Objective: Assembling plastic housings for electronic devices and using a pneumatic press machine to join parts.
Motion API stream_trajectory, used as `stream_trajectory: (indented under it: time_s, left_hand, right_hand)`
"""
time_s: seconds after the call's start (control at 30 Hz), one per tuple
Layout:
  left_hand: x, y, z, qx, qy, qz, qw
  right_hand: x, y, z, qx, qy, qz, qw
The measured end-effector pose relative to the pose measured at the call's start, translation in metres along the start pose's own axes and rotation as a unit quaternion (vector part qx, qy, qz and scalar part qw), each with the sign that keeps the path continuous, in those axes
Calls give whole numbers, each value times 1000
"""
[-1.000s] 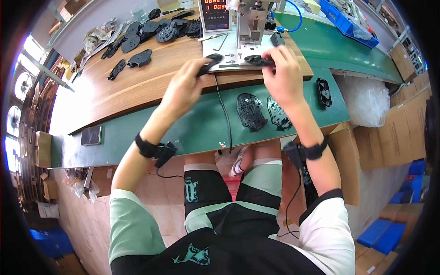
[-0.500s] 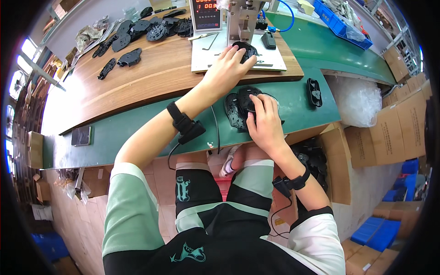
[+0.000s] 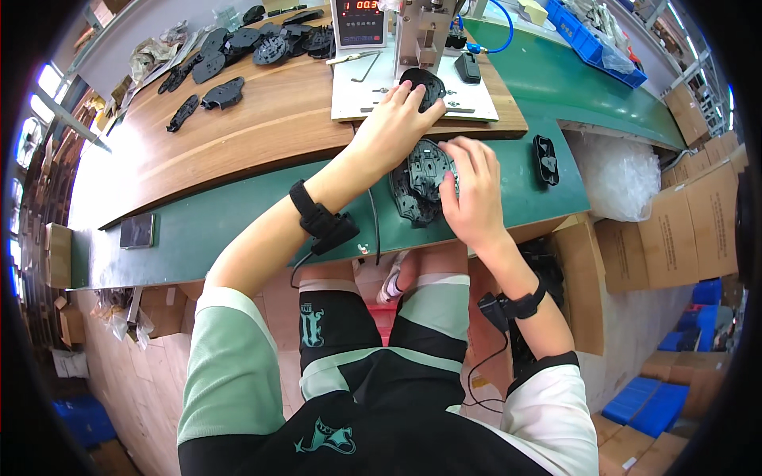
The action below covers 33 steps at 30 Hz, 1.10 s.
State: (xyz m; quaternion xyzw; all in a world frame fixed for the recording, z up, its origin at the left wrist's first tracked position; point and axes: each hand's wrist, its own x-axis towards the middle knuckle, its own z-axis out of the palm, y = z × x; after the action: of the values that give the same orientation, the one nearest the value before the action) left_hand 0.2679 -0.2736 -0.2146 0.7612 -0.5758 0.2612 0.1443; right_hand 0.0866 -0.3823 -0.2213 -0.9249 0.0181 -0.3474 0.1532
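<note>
My left hand [image 3: 394,123] reaches up to a small bench press [image 3: 421,36] and grips a round black plastic part [image 3: 426,87] on its white base plate [image 3: 468,105]. The part lies under the press head, with my thumb at its right edge and fingers over its left side. My right hand [image 3: 474,190] is open, fingers bent and apart, just right of a black plastic shell [image 3: 429,168] with ribbed insides. That shell lies partly over another black shell [image 3: 406,198] on the green table. Whether my right fingertips touch the shell, I cannot tell.
Several black plastic parts [image 3: 271,49] are heaped on the wooden board [image 3: 270,119], left of the press. A digital control box [image 3: 359,24] stands beside it. An oblong black part [image 3: 545,160] lies right, a phone [image 3: 137,232] left. A cable [image 3: 374,226] crosses the front edge.
My right hand has let go of the shell and shifted slightly right, uncovering its ribbed inside. The left hand stays at the part under the press.
</note>
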Motion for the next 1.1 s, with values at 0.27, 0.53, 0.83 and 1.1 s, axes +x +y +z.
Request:
stream_trajectory:
  time_s: [0.27, 0.53, 0.83, 1.1]
  left_hand:
    - [4, -5, -6, -16, 33, 15, 999]
    - [17, -6, -13, -111, -32, -27, 993]
    - [-11, -10, -12, -262, 88, -71, 958]
    - [-105, -167, -45, 71, -17, -435, 897]
  right_hand:
    - [49, 5, 11, -46, 2, -25, 999]
    - [70, 14, 31, -50, -27, -29, 998]
    - [93, 21, 34, -124, -16, -36, 991]
    - [97, 22, 24, -75, -58, -38, 995]
